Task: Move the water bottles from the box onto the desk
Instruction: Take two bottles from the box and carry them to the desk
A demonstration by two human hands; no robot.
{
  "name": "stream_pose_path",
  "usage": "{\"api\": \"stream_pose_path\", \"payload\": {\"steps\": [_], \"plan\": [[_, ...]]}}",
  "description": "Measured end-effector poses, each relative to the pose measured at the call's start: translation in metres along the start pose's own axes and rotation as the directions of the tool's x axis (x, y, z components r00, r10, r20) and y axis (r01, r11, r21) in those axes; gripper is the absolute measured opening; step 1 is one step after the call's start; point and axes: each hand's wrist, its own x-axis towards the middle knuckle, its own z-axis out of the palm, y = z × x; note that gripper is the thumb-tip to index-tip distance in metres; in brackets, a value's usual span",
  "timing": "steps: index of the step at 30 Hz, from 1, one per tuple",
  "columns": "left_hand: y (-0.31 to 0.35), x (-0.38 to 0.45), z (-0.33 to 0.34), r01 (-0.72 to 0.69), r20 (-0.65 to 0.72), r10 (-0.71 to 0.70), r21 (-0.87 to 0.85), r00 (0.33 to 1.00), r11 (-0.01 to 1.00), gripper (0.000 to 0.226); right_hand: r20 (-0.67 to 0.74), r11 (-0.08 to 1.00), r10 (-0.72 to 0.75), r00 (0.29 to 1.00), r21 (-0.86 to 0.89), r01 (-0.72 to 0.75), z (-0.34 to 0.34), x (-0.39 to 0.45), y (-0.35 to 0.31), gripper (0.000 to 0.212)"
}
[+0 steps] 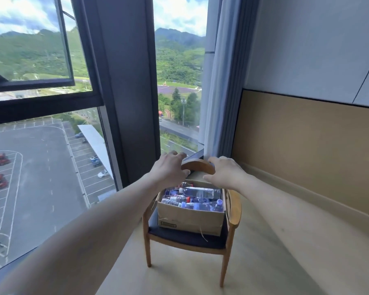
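From the head camera, a cardboard box (191,218) sits on the dark seat cushion of a wooden chair (234,211) standing near the window (41,133) and a pale curtain (222,81). The box is open and packed with water bottles (198,192), most lying on their sides. Both arms stretch out above it: the left hand (170,169) and right hand (226,172) have spread, relaxed fingers, holding nothing, at the chair's curved backrest.
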Motion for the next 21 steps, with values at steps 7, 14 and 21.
{"api": "stream_pose_path", "payload": {"steps": [7, 14, 21], "plan": [[-0.030, 0.127, 0.043, 0.007, -0.011, -0.006, 0.031, 1.000, 1.000, 0.062, 0.000, 1.000, -0.020, 1.000, 0.016, 0.020, 0.024, 0.141, 0.032, 0.058], [-0.055, 0.262, 0.095, 0.103, 0.092, -0.104, 0.016, 0.990, 0.995, 0.062, 0.105, 1.000, -0.030, 0.994, 0.008, 0.029, 0.043, 0.288, 0.076, 0.061], [-0.093, 0.321, 0.164, 0.151, 0.240, -0.149, 0.008, 0.959, 0.988, 0.055, 0.231, 0.999, -0.018, 0.973, 0.049, 0.007, 0.104, 0.372, 0.098, 0.063]]}}
